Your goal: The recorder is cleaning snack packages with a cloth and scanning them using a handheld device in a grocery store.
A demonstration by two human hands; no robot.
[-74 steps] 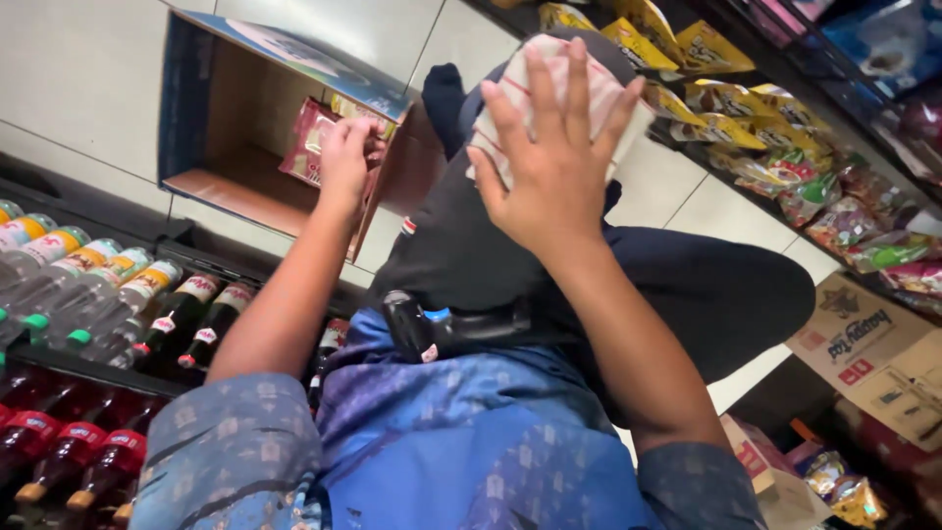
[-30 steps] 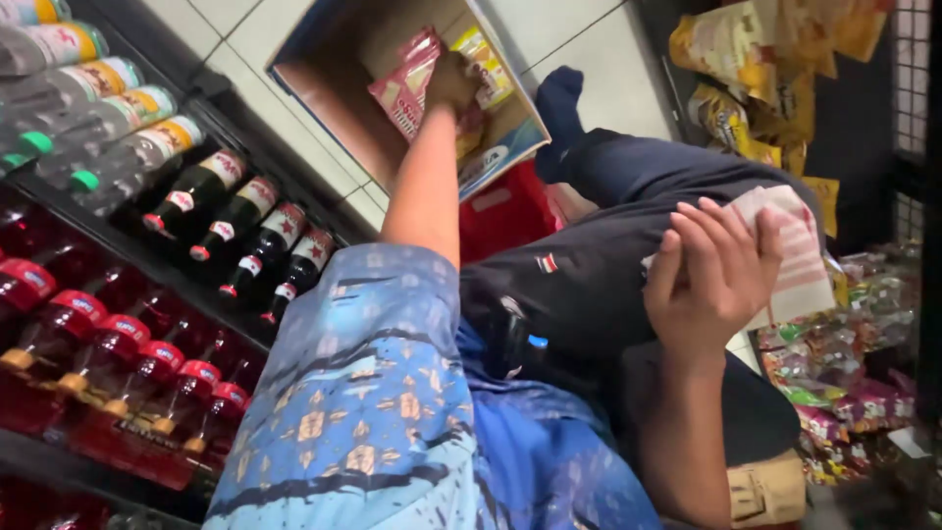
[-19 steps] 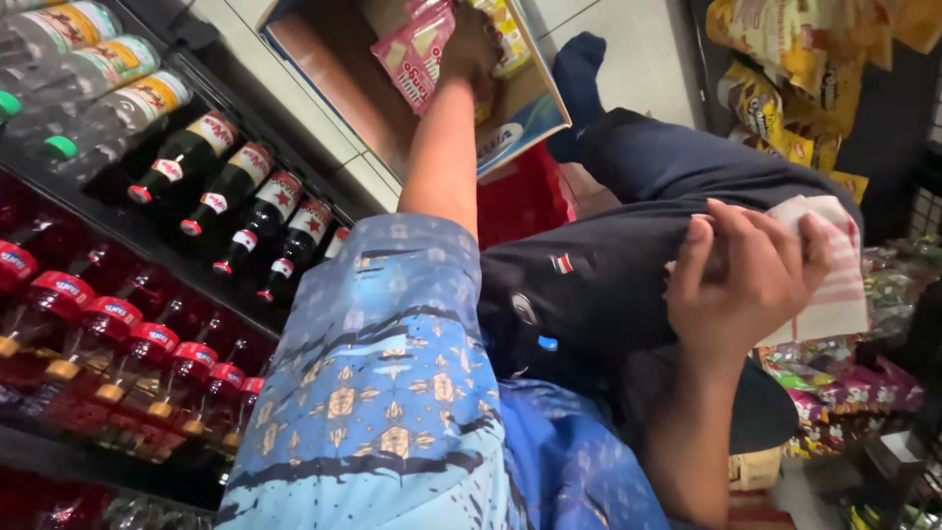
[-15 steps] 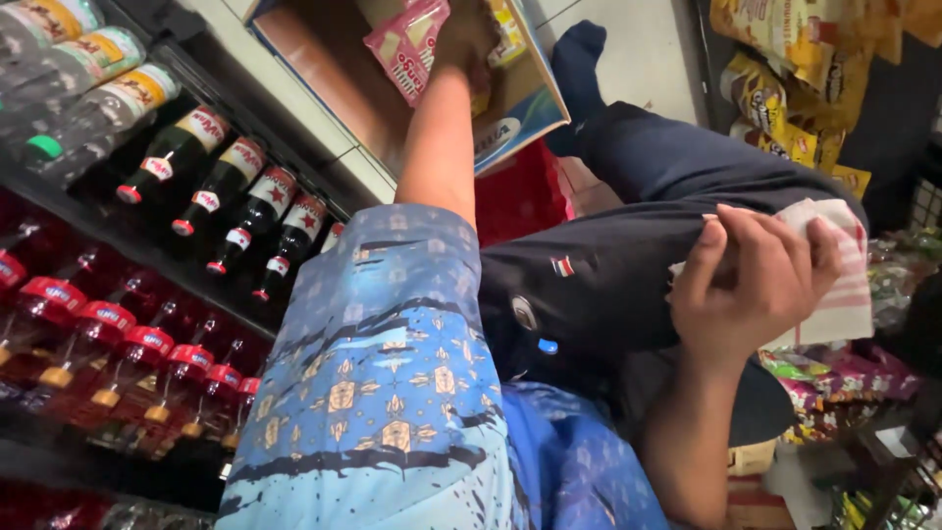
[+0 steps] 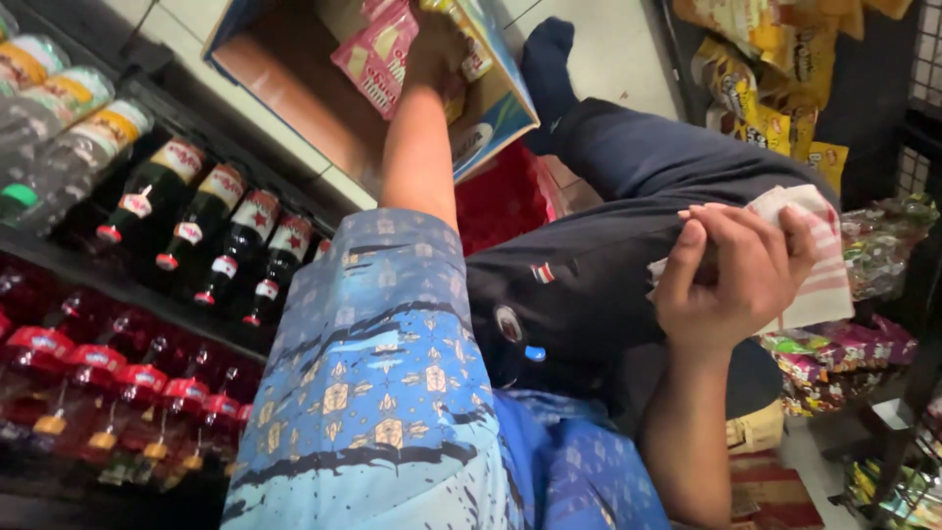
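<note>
My left hand [image 5: 435, 54] reaches into an open cardboard box [image 5: 294, 88] on the tiled floor and grips a pink snack packet [image 5: 376, 61] among several packets inside. My right hand [image 5: 731, 280] rests on my dark-trousered knee and clutches a white cloth with red stripes [image 5: 819, 265]. I sit on the floor with one leg stretched out, its dark sock [image 5: 546, 54] past the box.
Low shelves on the left hold rows of dark bottles [image 5: 211, 231], red-capped bottles [image 5: 88, 378] and clear bottles [image 5: 59, 108]. A red basket [image 5: 505, 196] sits by the box. Yellow snack bags [image 5: 775, 88] and mixed packets [image 5: 834, 363] fill the right shelves.
My right hand has come down from head height to my knee with the cloth. My left hand stays in the box on the pink packet, and the view has tilted left.
</note>
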